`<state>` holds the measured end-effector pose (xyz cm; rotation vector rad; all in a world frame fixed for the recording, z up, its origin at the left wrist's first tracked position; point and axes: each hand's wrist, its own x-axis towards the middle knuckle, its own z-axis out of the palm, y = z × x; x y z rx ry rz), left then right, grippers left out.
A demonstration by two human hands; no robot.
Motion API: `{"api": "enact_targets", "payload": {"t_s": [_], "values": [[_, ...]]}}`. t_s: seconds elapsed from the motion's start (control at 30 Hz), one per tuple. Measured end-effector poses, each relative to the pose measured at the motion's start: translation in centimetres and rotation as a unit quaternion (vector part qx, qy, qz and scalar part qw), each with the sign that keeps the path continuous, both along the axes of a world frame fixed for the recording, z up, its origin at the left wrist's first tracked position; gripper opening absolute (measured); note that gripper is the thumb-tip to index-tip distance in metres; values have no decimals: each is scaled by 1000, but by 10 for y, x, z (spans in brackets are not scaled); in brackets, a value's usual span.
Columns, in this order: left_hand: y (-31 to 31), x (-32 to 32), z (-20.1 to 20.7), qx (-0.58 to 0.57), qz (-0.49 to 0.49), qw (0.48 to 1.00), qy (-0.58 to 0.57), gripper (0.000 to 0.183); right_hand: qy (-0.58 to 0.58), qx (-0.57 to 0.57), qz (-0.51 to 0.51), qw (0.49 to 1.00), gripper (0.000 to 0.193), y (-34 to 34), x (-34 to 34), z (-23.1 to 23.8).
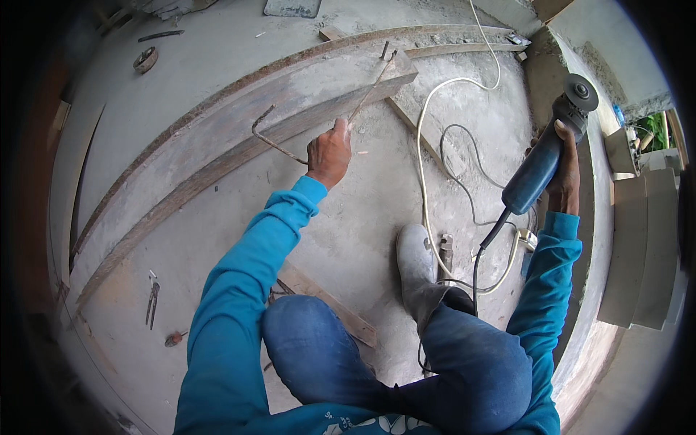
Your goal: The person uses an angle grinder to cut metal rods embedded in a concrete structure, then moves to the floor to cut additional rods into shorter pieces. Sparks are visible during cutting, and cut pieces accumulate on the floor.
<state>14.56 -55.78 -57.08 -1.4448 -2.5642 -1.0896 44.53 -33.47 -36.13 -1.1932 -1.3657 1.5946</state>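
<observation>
My left hand [330, 154] is closed around a thin, rusty bent steel rod [279, 147]. One end of the rod hooks upward left of my fist. Its other end reaches up and right to the tip of a long wooden beam [330, 109], where a short metal stub [385, 49] stands. My right hand [565, 177] grips a blue angle grinder [533, 172], raised at the right with its round disc [581, 92] uppermost, well apart from the rod. A dark cord [495, 230] hangs from the grinder's lower end. Whether the disc is spinning I cannot tell.
A white cable [421, 145] and a thinner grey cord [473, 174] loop across the concrete floor, ending near a white socket [528, 238]. Pincers [152, 303] lie at the left. A wooden board [341, 308] is by my knee, and a low wall [589, 239] runs along the right.
</observation>
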Motion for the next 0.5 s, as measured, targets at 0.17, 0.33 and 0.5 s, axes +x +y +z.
{"api": "enact_targets", "payload": {"t_s": [0.17, 0.33, 0.5], "values": [[12, -1, -10, -61, 0, 998, -13, 19, 38, -38, 37, 998, 49, 39, 1, -24], [11, 6, -6, -89, 37, 995, -13, 17, 56, -68, 38, 995, 49, 59, -21, -45], [31, 38, -13, -47, 110, 993, -11, 16, 99, -97, 71, 988, 47, 80, -26, -65]]}}
